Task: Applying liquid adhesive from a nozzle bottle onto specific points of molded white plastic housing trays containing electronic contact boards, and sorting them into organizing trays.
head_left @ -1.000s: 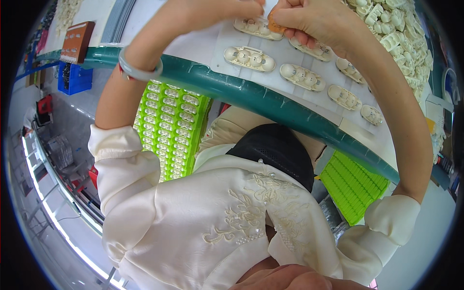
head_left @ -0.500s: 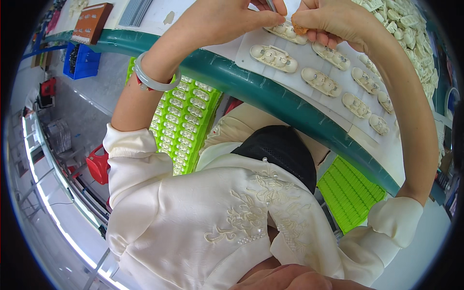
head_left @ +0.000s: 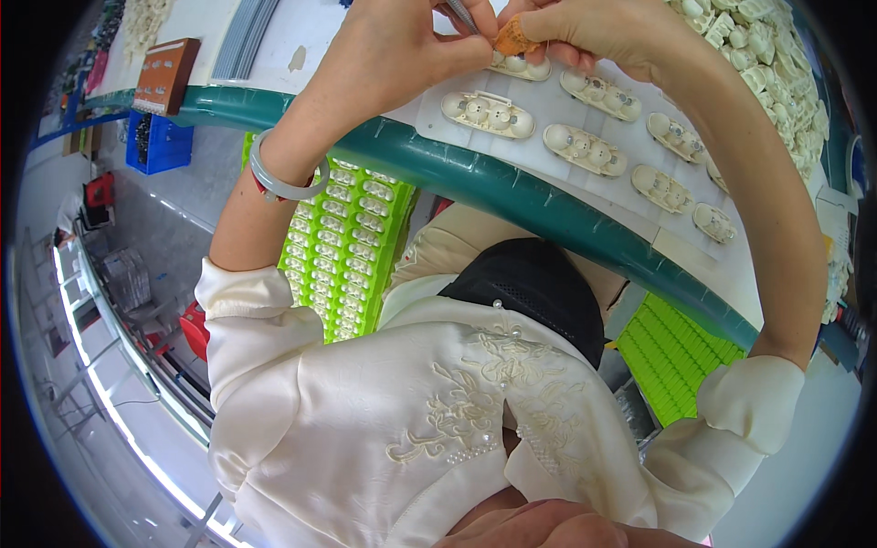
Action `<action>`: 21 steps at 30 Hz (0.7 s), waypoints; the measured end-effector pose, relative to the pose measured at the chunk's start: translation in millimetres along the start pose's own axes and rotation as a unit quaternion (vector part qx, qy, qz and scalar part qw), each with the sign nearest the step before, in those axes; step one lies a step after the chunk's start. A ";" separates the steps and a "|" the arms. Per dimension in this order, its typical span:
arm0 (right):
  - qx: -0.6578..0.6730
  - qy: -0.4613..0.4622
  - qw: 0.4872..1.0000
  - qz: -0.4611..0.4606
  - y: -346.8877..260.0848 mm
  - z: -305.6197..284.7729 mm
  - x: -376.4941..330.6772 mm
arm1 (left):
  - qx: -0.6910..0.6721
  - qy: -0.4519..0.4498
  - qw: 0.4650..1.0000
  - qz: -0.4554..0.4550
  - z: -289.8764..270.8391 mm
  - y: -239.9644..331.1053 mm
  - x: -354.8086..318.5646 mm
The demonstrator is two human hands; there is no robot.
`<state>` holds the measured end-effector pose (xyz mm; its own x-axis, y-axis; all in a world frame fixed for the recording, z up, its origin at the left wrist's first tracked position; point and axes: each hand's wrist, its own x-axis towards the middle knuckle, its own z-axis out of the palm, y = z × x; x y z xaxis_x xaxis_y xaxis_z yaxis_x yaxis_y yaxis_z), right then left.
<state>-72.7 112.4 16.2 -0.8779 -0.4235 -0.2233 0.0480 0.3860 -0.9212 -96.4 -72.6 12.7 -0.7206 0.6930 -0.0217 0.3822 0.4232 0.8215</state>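
Note:
My left hand (head_left: 402, 50) is closed around a thin grey metal tool (head_left: 462, 15) at the top edge. My right hand (head_left: 603, 32) meets it there in a pinch. At its thumb tip is a wrinkled orange piece (head_left: 517, 36); whether it is worn or held, I cannot tell. Just under the fingertips lies a cream oval plastic part (head_left: 530, 68), partly covered by them. Similar cream parts with round bumps lie in rows on a pale sheet, among them one nearer me (head_left: 487, 114) and another to its right (head_left: 585, 150). What the fingertips pinch is hidden.
A heap of cream plastic pieces (head_left: 772, 78) covers the far right. The table has a rounded green edge (head_left: 512, 187). Below are a filled green tray (head_left: 343, 247) and another green tray (head_left: 676, 356). A brown box (head_left: 166, 77), grey strips (head_left: 245, 41) and a blue bin (head_left: 159, 142) are left.
Both hands appear further left and slightly higher in the picture, still together. The table and its parts have shifted left too, as the view turned. The grey tool stays in my left hand.

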 end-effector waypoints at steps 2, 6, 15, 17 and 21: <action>-0.008 0.023 0.977 0.214 -9.8 3.4 6.1 | 0.001 0.018 1.000 0.018 0.0 -1.7 -3.2; 0.030 0.022 0.970 0.238 -5.6 0.0 8.1 | -0.012 0.005 1.000 -0.004 -1.7 -0.6 -1.3; 0.041 0.034 0.966 0.254 1.6 -1.1 8.4 | 0.023 0.004 0.998 0.054 -1.7 0.1 -1.4; 0.050 0.030 0.964 0.259 4.4 -1.5 8.4 | 0.018 0.011 0.998 0.055 0.9 -6.4 1.3; 0.070 0.039 0.962 0.260 7.8 -1.8 7.9 | -0.026 0.043 0.969 0.243 1.0 -6.6 0.8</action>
<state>-80.0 113.6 7.8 -0.7505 -0.1392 -0.6460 0.5493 0.4120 -0.7270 -98.9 -74.3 6.7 -0.5096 0.7506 0.4205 0.6601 0.0275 0.7507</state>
